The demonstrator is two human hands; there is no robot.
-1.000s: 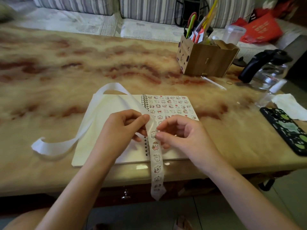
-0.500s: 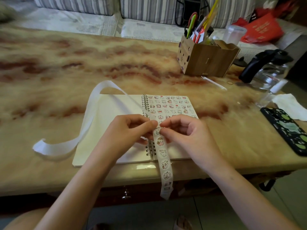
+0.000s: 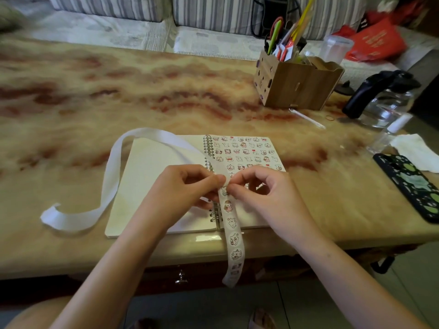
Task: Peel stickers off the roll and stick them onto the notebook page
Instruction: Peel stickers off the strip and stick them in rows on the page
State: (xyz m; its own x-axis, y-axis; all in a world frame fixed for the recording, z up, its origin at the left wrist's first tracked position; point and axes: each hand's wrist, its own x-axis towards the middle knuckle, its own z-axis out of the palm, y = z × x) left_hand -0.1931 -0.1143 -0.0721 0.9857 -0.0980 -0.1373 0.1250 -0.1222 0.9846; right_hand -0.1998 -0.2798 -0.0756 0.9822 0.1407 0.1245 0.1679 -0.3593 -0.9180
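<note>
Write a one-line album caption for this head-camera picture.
Both hands, left hand and right hand, pinch a cartoon sticker strip above an open spiral notebook.

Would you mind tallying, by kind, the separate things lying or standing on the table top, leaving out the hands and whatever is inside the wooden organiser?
Spiral notebook: 1
Sticker strip: 1
Wooden organiser: 1
Glass kettle: 1
Phone: 1
White tissue: 1
Clear tub: 1
Rubber band: 1
Total: 8

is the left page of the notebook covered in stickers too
No, the left page is blank; the stickers fill only the right page.
</note>
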